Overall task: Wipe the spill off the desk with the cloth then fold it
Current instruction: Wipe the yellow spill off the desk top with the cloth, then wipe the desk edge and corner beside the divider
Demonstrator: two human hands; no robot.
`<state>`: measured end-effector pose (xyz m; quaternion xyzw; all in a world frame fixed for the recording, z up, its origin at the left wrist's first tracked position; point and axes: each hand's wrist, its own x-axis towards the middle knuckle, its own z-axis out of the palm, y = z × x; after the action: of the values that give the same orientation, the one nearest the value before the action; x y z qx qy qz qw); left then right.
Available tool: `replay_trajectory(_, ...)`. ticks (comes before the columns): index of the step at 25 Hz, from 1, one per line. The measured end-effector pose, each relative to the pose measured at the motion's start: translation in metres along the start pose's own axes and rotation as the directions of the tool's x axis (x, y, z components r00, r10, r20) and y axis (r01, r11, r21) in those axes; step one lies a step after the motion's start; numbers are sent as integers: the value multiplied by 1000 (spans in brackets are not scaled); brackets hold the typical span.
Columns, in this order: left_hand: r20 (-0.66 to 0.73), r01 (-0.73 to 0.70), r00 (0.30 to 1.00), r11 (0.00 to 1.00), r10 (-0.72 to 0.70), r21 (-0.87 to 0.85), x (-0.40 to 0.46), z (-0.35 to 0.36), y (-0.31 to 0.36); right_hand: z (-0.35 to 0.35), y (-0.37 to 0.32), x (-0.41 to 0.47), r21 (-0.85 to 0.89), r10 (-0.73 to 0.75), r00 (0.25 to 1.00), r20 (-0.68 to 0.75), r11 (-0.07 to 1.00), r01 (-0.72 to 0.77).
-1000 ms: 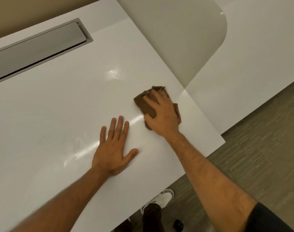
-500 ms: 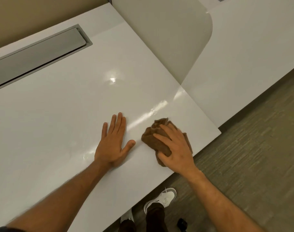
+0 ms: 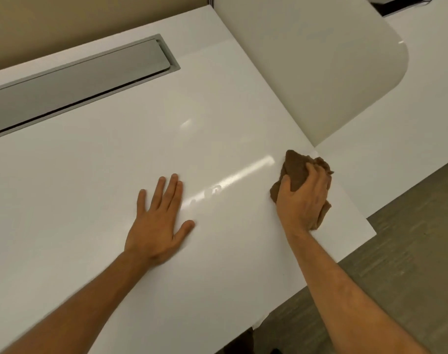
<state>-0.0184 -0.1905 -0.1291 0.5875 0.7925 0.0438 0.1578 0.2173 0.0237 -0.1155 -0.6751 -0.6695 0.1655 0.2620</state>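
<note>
Desk [image 3: 90,187]: we note a white, glossy, flat top with straight edges and a square near-right corner. A bright streak of reflected light runs across it between the two hands, and small wet-looking marks sit in that streak.
Floor [image 3: 409,251]: grey-brown with a fine streaked grain, seen below the desk's right edge.
Neighbouring desk [image 3: 409,123]: white as well, meeting ours at a seam on the right.
Divider panel [image 3: 307,60]: an off-white, matte panel with one rounded corner, standing along the far part of that seam.
Wall [image 3: 64,26]: plain tan, behind the desk's far edge.
Cable tray [image 3: 72,83]: a long grey metal flap, recessed in the far left of the desk, with a dark slot along its near side.
Left hand [image 3: 157,226]: we see it palm down and flat on the desk, fingers straight and lightly spread, thumb out to the side, holding nothing.
Right hand [image 3: 303,198]: we see the fingers curled over the cloth with the thumb across its near face, gripping it and pressing it on the desk.
Cloth [image 3: 295,167]: brown, soft and matte, bunched into a crumpled wad. It lies on the desk near the right edge, just beside the seam, with folds showing past the fingers on the far side and at the heel of the hand.
</note>
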Motion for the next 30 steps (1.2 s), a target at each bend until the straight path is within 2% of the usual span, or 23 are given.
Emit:
replay_trajectory(4, -7, 6, 1000, 1000, -7, -10, -2, 3, -6, 34, -41, 28, 27, -154, 983, 99, 988, 152)
replay_trajectory(7, -4, -12, 1000, 1000, 11, -23, 1, 2, -5, 72, -95, 41, 38, -288, 942, 174, 958, 285)
replay_trajectory(9, 1, -7, 1000, 999, 7, -46, 2, 0, -4, 95, -127, 36, 87, -402, 878, 259, 915, 393)
replay_trajectory(11, -5, -2, 1000, 995, 1, -99, 1, -3, -4, 105, -140, 18, 151, -510, 784, 355, 859, 490)
replay_trajectory(16, -95, -21, 995, 952, -9, -306, -5, -7, -5, 77, -115, -55, 251, -684, 561, 467, 711, 657)
replay_trajectory(19, -146, -38, 989, 915, -23, -402, -5, -6, -8, 44, -81, -103, 268, -713, 509, 482, 673, 689)
replay_trajectory(23, -112, -71, 993, 956, 41, -283, -6, -5, -9, -7, -21, -149, 304, -738, 452, 500, 639, 707)
replay_trajectory(24, -92, -73, 994, 966, 52, -247, -5, -5, -10, -17, -5, -157, 319, -738, 452, 500, 643, 696)
replay_trajectory(26, -52, -73, 997, 983, 65, -167, -4, -4, -11, -33, 22, -170, 355, -736, 506, 450, 667, 655)
replay_trajectory(28, -34, -89, 996, 992, 86, -86, -3, -3, -11, -45, 43, -178, 350, -709, 602, 366, 705, 617)
replay_trajectory(30, -41, -173, 984, 985, 172, -21, -5, -2, -8, -61, 57, -186, 321, -614, 738, 278, 784, 532)
